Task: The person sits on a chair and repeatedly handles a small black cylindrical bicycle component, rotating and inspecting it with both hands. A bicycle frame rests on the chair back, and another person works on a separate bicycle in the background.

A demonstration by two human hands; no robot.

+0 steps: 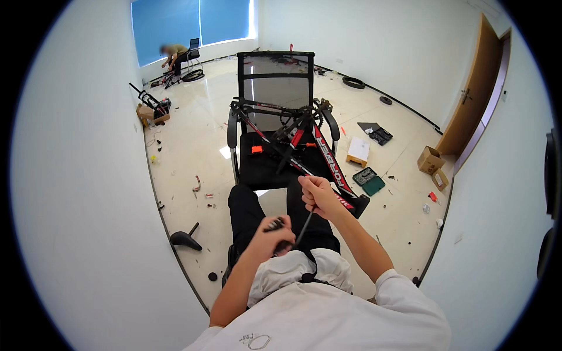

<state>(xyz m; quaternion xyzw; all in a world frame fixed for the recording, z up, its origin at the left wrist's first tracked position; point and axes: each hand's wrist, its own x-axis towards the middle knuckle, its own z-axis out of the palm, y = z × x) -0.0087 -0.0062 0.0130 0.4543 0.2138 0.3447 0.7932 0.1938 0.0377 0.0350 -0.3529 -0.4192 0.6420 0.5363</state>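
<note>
Low over my lap, my left hand (pixel 274 237) is closed round a dark, ribbed object (pixel 275 224), blurred and partly hidden by the fingers; its kind does not show. My right hand (pixel 319 194) is pinched shut higher up, just in front of the chair seat. From under it a thin, straight dark strand or rod (pixel 304 227) slants down toward the left hand; whether it joins the ribbed object I cannot tell. Beyond my hands, a black, red and white bicycle frame (pixel 329 155) with its crank lies across a black mesh-back office chair (pixel 252 169).
An orange-red item (pixel 257 150) sits on the seat. On the floor are a saddle (pixel 186 240), an open green tool case (pixel 370 182), a black case (pixel 380 136), a white box (pixel 357 151), cardboard boxes (pixel 430 159) and tyres (pixel 353 82). Another person (pixel 174 55) works at the far left.
</note>
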